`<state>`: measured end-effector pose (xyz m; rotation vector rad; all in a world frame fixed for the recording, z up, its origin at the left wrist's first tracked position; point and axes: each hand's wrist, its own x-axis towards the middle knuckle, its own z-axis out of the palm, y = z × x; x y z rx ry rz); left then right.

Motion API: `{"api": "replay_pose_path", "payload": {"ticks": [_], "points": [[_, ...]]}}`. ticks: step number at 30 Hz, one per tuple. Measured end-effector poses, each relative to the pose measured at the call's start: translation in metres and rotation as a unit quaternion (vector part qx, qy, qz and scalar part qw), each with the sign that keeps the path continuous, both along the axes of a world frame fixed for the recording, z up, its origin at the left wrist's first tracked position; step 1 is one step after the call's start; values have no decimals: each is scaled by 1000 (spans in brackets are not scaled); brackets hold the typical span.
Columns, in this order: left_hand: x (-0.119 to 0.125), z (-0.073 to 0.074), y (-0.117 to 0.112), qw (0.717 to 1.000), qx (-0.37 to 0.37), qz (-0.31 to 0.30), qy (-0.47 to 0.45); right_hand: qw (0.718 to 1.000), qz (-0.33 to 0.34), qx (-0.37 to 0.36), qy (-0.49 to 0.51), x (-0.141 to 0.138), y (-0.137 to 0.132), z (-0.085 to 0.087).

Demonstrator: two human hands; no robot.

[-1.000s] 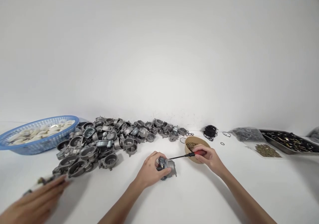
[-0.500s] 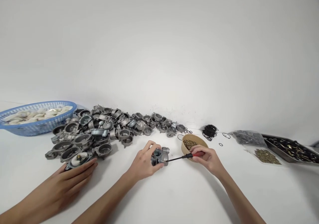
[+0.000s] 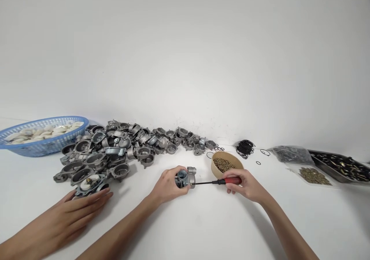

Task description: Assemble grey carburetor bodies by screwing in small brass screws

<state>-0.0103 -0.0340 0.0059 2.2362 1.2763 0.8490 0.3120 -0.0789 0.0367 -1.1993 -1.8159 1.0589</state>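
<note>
My left hand (image 3: 169,184) is closed around a small grey metal carburetor (image 3: 182,177), held on the white table with its round bore facing up. In my right hand (image 3: 245,184) is a screwdriver (image 3: 228,181) with a red and black handle, gripped between thumb and fingers. Its dark shaft lies nearly level, and the tip meets the carburetor's right side. What the tip sits on is too small to make out. Just behind my right hand stands a tan bowl (image 3: 237,160) of small brass-coloured screws or jets.
At left, another person's hand (image 3: 78,213) holds a carburetor part with a white insert (image 3: 88,183). Behind lie piled metal carburetor bodies (image 3: 121,142) and a blue basket (image 3: 43,148) of white pieces. Black rings (image 3: 245,148), a bag of brass parts (image 3: 313,176) and a metal tray (image 3: 332,169) stand right.
My right hand has shifted slightly right and down, and the screwdriver lies more level, showing more of its red handle. The other person's hand has tilted its part a little.
</note>
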Motion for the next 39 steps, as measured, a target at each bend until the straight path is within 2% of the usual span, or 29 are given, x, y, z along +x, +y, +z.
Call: {"api": "replay_pose_path", "payload": {"ticks": [6,10,14,17,19,22,25,28,33,36,39], "points": [[6,1,4,1000,16,-11,-21,999,-7,-7,32,-1,0,-4],[2,0,3,999,-10,-21,-31,999,-28,6,34,-2,3,-6],[-7,-2,5,995,-44,-81,-43,998,-56,29,-30,-7,2,-4],[-10,-5,8,988,-6,-145,-59,995,-42,74,-53,-12,-3,1],[-9,-7,11,984,12,-163,-74,992,-30,114,-48,-14,-5,5],[-7,-10,12,982,-14,-139,-127,991,-30,124,-38,-16,-3,7],[-6,-11,13,973,-82,-96,-194,991,-45,117,-54,-19,2,6],[-5,-9,13,966,-115,-84,-215,981,-53,171,-77,-22,3,6],[-5,-2,10,974,-85,-102,-182,971,-36,230,-56,-19,-1,7],[-5,0,6,983,-52,-110,-140,967,-77,244,-15,-19,-1,8],[-5,0,3,986,-40,-116,-113,965,-116,233,-23,-22,-3,9]]}}
